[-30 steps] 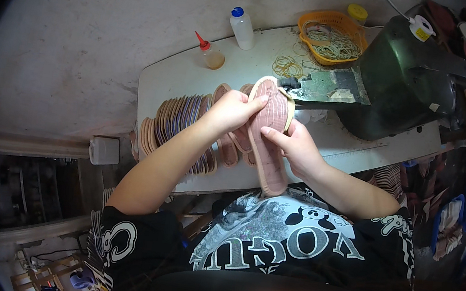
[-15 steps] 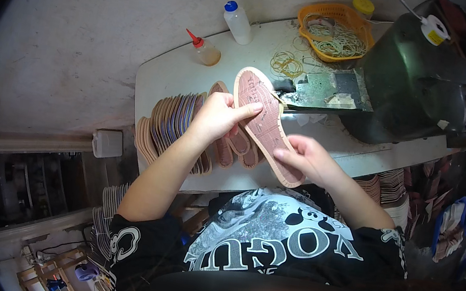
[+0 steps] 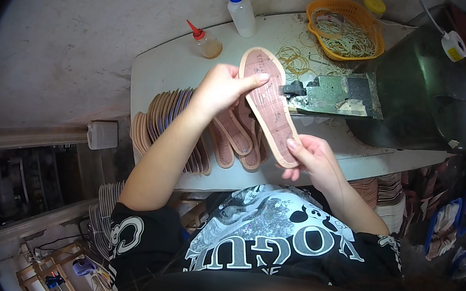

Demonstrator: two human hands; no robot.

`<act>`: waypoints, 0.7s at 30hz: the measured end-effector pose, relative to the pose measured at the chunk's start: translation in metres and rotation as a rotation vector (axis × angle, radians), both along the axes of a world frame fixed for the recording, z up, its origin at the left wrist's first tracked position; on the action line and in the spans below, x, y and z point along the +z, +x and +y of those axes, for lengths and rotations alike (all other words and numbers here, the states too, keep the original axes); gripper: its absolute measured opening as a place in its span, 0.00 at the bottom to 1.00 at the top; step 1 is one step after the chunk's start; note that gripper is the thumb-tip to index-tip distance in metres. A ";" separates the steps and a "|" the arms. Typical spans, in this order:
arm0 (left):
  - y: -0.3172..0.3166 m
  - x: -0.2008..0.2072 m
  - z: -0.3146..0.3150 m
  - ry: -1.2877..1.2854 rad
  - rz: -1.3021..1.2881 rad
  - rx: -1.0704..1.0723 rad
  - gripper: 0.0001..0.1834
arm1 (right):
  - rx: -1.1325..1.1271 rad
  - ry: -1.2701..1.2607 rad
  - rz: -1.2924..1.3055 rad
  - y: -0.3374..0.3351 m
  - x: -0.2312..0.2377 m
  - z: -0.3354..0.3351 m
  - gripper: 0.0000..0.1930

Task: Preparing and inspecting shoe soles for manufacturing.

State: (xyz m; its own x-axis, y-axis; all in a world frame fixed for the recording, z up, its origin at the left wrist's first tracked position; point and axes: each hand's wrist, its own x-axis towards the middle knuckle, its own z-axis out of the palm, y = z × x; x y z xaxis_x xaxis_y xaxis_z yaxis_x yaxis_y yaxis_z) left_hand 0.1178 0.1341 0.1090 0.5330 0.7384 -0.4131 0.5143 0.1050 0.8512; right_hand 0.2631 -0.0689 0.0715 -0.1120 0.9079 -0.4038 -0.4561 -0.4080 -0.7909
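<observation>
Between my hands is a shoe insole (image 3: 270, 104), reddish brown with a pale edging and dark print. My left hand (image 3: 223, 89) grips its left side near the broad end, thumb on top. My right hand (image 3: 310, 156) pinches the narrow heel end, thumb on top and fingers underneath. Beside the insole's far right edge is the narrow green arm of a machine (image 3: 335, 94). Several loose insoles (image 3: 224, 144) lie on the table below my left hand, partly covered by it and the held insole. A standing row of insoles (image 3: 169, 114) runs along the left, partly behind my left forearm.
On the white table (image 3: 157, 66) stand a red-tipped bottle (image 3: 207, 45) and a blue-capped bottle (image 3: 241, 16). An orange basket (image 3: 344, 33) holds tangled pale strips. The machine's large dark green body (image 3: 431, 93) fills the right. More insole stacks (image 3: 384, 193) are below the table's right edge.
Both hands have raised the insole slightly away from me, and it stands a little steeper. My right hand has shifted to the heel end's edge, its fingers now showing underneath.
</observation>
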 end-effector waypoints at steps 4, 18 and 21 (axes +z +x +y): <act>-0.012 0.017 0.010 -0.097 -0.192 -0.044 0.18 | 0.049 0.063 0.136 -0.021 0.010 0.012 0.16; -0.052 0.018 -0.131 0.123 -0.766 0.367 0.12 | -0.122 0.461 -0.582 -0.035 0.060 0.024 0.08; -0.056 0.017 -0.140 0.202 -0.668 0.328 0.12 | -0.031 0.423 -0.652 -0.032 0.071 0.018 0.07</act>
